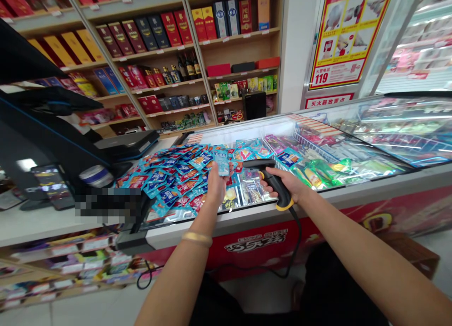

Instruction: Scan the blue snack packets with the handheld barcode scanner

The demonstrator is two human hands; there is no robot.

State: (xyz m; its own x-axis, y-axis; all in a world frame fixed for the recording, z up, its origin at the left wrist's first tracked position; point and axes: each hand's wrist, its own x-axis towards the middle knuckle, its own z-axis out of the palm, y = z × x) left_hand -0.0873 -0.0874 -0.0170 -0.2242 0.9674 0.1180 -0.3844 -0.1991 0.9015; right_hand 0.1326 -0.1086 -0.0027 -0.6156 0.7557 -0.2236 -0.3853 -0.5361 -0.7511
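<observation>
My left hand [216, 187] grips a small light-blue snack packet [221, 162], its printed face turned up toward me. Wrapped round the handle of a black and yellow barcode scanner [277, 187] are the fingers of my right hand [287, 185]. The scanner's head points left, toward the packet. Beneath and left of my left hand, a large heap of blue and red snack packets [176, 175] covers part of the freezer's glass top. One loose blue packet [288, 158] lies to the right, just beyond the scanner.
The chest freezer [226, 227] holds several packaged frozen goods under its glass. A black scanner cable [298, 241] hangs down its front. On the left counter stand a checkout monitor [45, 142], a phone [52, 185] and a roll of tape [96, 176]. Shelves of boxed bottles [151, 32] line the back.
</observation>
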